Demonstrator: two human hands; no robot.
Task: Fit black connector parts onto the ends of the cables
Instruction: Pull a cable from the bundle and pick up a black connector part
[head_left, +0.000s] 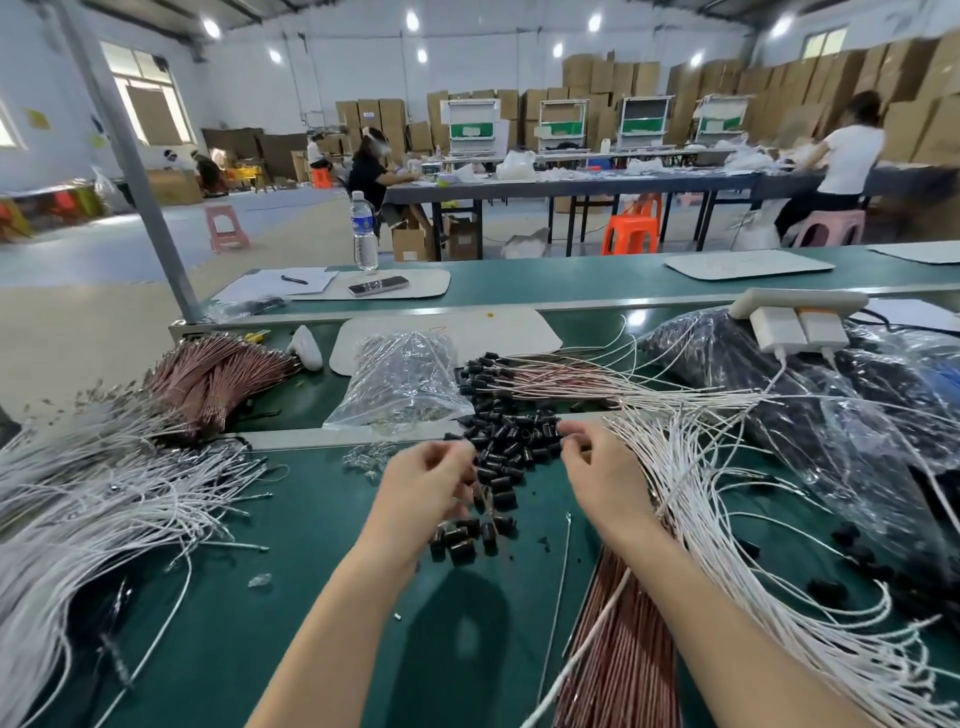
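Table top (322, 649): plain dark green.
Connector parts (506, 457), centre of frame: glossy black.
Left cables (104, 509): white with silvery tips.
Right cables (727, 519): white.
Upper-left bundle (218, 374): coppery pink.
Bottom bundle (623, 660), lower right of centre: coppery reddish brown.
Plastic bag (400, 379), above centre: clear, glinting.
Chargers (800, 325), upper right: white.
Far stool (629, 234), upper middle: orange.
Near stool (226, 227), upper left: pink.
Bottle label (363, 224): blue.

Two hands (423, 483), one bottle (364, 231), one phone (377, 286)
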